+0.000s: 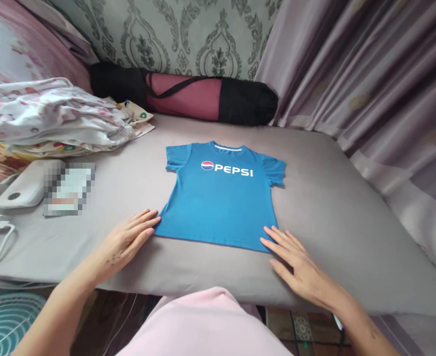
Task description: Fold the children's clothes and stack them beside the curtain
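Observation:
A blue T-shirt (pixel 221 207) with a PEPSI print lies spread flat, face up, its collar away from me and its hem toward me. My left hand (pixel 131 235) rests flat at the shirt's lower left corner, fingertips touching the edge and fingers stretched out. At the lower right corner, my right hand (pixel 292 262) has its fingers extended, with the fingertips on the fabric and the thumb just below the hem. Neither hand grips anything.
The shirt is on a grey sheet (pixel 336 212). A crumpled pile of printed cloths (pixel 62 116) sits at the left, near a white device (pixel 30 185), a blurred flat object (pixel 69 190) and a white cable (pixel 1 249). A black and maroon bag (pixel 188 96) lies along the wall; curtains (pixel 314 64) hang at right.

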`<state>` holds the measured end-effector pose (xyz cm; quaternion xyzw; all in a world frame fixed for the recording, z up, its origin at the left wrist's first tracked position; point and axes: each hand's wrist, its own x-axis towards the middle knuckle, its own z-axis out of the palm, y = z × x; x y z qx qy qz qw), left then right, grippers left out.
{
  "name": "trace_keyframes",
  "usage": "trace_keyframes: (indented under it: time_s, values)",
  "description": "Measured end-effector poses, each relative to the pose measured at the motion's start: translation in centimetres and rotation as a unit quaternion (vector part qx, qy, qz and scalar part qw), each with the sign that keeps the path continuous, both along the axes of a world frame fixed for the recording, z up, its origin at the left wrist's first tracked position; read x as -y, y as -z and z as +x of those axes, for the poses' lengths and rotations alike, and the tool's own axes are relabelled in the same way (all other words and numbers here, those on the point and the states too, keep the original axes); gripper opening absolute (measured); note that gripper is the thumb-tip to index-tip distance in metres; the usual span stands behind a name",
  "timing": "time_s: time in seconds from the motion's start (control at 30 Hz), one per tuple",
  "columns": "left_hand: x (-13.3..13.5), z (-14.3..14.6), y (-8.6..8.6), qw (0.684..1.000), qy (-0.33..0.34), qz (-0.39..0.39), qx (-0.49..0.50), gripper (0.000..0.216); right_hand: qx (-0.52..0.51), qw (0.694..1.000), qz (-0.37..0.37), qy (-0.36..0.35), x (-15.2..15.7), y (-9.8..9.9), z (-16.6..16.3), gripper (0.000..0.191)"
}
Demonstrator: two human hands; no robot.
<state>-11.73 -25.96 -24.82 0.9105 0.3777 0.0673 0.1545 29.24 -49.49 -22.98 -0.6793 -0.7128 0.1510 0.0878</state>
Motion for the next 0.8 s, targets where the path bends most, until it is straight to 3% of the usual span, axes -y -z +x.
trace_keyframes:
  time_s: [0.1,0.2,0.3,0.43,0.57,0.8]
  values:
    - [-1.4,2.0,-1.9,0.999,-0.031,-0.008,0.026,0.063,-0.014,0.999,0.019,0.034,-2.7,-1.5,0.3,0.039]
    - [-2.6,7.0,-2.5,0.999,0.021,0.026,0.04,0.061,0.014,0.997,0.067,0.038,-7.1,-1.8,-1.0,0.043]
    - [-3.4,12.2,-1.0,0.989,0.136,0.061,0.024,0.061,0.021,0.998,0.021,-0.055,-11.3,-0.9,-3.2,0.05]
    - [-4.8,15.8,1.7,0.988,0.134,0.054,-0.046,0.069,0.027,0.995,-0.011,-0.095,-15.0,0.7,-3.8,0.059]
    - [-7.2,16.2,2.8,0.989,0.114,0.069,-0.056,0.071,0.046,0.999,-0.008,-0.026,-18.0,1.9,-1.2,0.061]
    - [-12.4,19.4,2.4,0.992,0.054,0.053,-0.097,0.075,0.055,0.988,-0.002,0.146,-23.9,2.9,2.2,0.071]
